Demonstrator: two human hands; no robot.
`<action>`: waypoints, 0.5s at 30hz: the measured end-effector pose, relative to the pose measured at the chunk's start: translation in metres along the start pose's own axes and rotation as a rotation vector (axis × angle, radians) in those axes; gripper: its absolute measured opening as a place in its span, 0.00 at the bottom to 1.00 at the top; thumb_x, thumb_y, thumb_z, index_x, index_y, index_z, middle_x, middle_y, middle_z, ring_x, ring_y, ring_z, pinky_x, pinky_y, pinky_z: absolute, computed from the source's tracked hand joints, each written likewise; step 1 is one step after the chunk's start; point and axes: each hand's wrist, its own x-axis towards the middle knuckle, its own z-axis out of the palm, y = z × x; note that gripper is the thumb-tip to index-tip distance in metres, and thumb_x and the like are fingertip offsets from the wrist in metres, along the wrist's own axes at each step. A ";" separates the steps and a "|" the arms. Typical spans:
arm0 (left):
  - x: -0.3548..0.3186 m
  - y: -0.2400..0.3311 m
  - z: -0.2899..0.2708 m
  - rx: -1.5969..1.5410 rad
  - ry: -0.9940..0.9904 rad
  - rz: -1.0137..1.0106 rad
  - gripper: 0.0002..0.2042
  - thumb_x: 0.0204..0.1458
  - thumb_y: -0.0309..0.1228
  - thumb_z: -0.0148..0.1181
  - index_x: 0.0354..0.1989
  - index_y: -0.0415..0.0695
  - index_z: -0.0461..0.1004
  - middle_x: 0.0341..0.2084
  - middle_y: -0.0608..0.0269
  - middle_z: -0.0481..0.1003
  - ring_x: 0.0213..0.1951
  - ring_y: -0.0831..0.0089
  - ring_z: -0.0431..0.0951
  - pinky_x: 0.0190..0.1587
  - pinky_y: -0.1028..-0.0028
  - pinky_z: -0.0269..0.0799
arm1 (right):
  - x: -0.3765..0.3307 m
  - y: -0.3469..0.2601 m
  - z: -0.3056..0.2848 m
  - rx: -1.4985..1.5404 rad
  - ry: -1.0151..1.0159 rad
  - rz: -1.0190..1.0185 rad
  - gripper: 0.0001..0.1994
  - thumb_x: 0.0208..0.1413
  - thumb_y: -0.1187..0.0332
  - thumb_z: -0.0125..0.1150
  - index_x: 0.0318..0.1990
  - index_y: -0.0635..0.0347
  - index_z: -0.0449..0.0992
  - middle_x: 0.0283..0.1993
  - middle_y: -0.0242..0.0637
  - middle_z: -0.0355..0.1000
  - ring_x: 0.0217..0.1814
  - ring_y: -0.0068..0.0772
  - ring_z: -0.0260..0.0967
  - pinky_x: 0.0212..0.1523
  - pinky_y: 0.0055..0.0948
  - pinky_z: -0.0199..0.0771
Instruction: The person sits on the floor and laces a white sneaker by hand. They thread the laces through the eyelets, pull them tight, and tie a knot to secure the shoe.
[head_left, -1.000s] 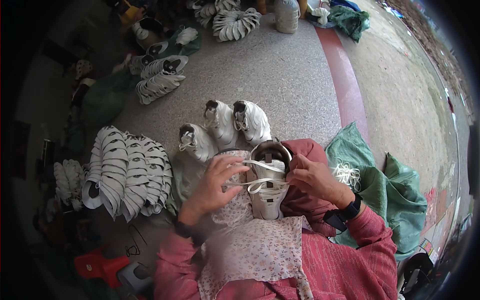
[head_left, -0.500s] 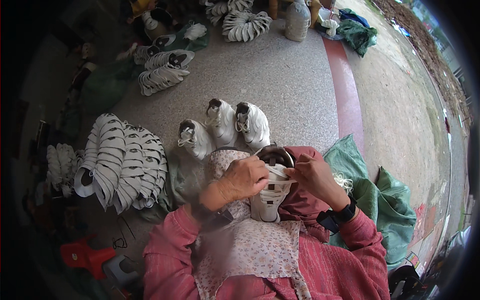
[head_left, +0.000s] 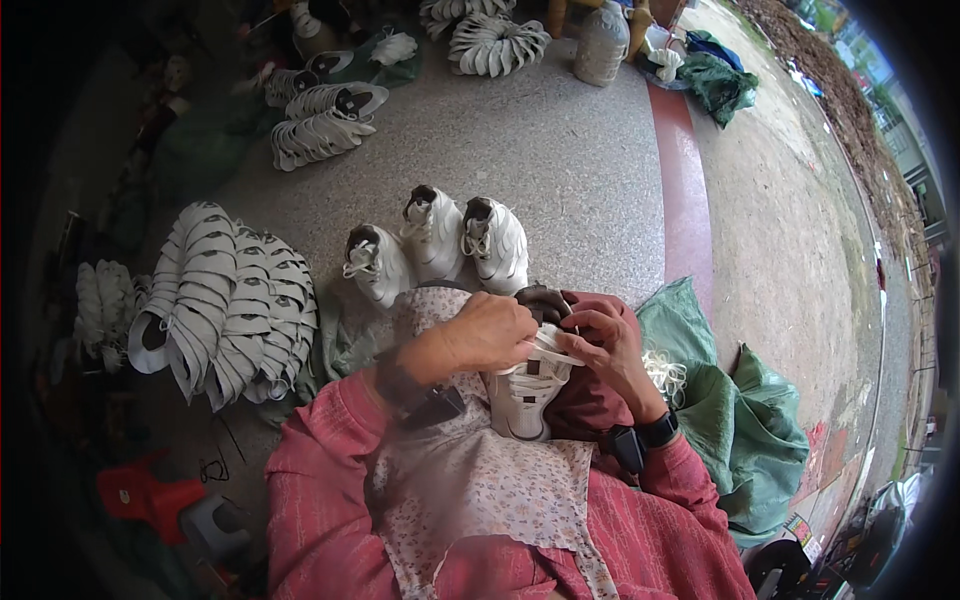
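A white shoe (head_left: pixel 522 405) with a dark lining rests on my lap, toe toward me, its lace strung across the front. My left hand (head_left: pixel 485 335) is closed at the shoe's left upper edge, its fingertips partly hidden. Over the right side of the opening, my right hand (head_left: pixel 608 348) pinches the white shoelace (head_left: pixel 556 352) between bent fingers. Just beyond my knees, three laced white shoes stand on the floor: a left one (head_left: pixel 378 268), a middle one (head_left: pixel 435 238) and a right one (head_left: pixel 497 248).
Stacked white shoe uppers (head_left: pixel 235 310) lie at left, with more uppers (head_left: pixel 325 125) farther back. Green sacking (head_left: pixel 745 430) and a bundle of white laces (head_left: pixel 664 377) are by my right side. A red stool (head_left: pixel 150 505) is lower left; a plastic jug (head_left: pixel 602 45) stands far back.
My right hand has shifted, its fingers now more bent over the shoe's opening. My left hand stays at the shoe's left edge. The whole view has moved slightly.
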 end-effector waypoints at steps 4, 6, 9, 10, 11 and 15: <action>-0.001 -0.021 -0.009 -0.355 -0.070 0.072 0.13 0.57 0.39 0.58 0.33 0.43 0.82 0.33 0.57 0.78 0.39 0.60 0.77 0.45 0.64 0.71 | 0.010 0.012 -0.005 0.154 -0.033 0.091 0.10 0.54 0.71 0.70 0.40 0.68 0.81 0.47 0.36 0.75 0.45 0.22 0.73 0.43 0.22 0.75; -0.001 -0.035 0.001 -0.624 -0.121 0.117 0.13 0.59 0.39 0.58 0.32 0.43 0.82 0.32 0.62 0.77 0.38 0.65 0.76 0.44 0.67 0.70 | 0.015 0.013 -0.007 0.170 -0.038 0.098 0.09 0.53 0.73 0.68 0.39 0.69 0.82 0.43 0.34 0.77 0.41 0.21 0.73 0.42 0.21 0.75; -0.005 -0.036 0.008 -0.889 -0.179 0.098 0.13 0.61 0.38 0.57 0.31 0.43 0.81 0.31 0.67 0.76 0.38 0.71 0.73 0.44 0.71 0.68 | 0.027 0.016 -0.014 0.050 -0.053 0.089 0.08 0.50 0.75 0.66 0.37 0.69 0.82 0.42 0.35 0.79 0.41 0.22 0.75 0.44 0.22 0.76; -0.009 -0.034 0.010 -0.950 -0.197 0.069 0.13 0.62 0.38 0.57 0.31 0.43 0.81 0.31 0.69 0.75 0.39 0.73 0.72 0.44 0.72 0.67 | 0.031 0.010 -0.015 0.013 -0.072 0.143 0.07 0.49 0.75 0.66 0.36 0.69 0.83 0.43 0.37 0.80 0.43 0.24 0.75 0.46 0.23 0.76; -0.011 -0.032 0.010 -0.911 -0.161 0.134 0.14 0.63 0.38 0.57 0.31 0.43 0.81 0.31 0.69 0.75 0.40 0.74 0.72 0.44 0.73 0.66 | 0.034 0.007 -0.016 -0.015 -0.084 0.198 0.07 0.47 0.75 0.66 0.35 0.69 0.83 0.45 0.40 0.80 0.46 0.25 0.76 0.49 0.24 0.76; -0.038 -0.026 0.003 -1.085 -0.089 0.133 0.15 0.64 0.35 0.55 0.27 0.41 0.78 0.34 0.65 0.76 0.46 0.74 0.72 0.50 0.73 0.66 | 0.038 0.003 -0.024 -0.009 -0.169 0.159 0.08 0.49 0.73 0.65 0.36 0.68 0.83 0.48 0.40 0.80 0.44 0.24 0.76 0.47 0.22 0.76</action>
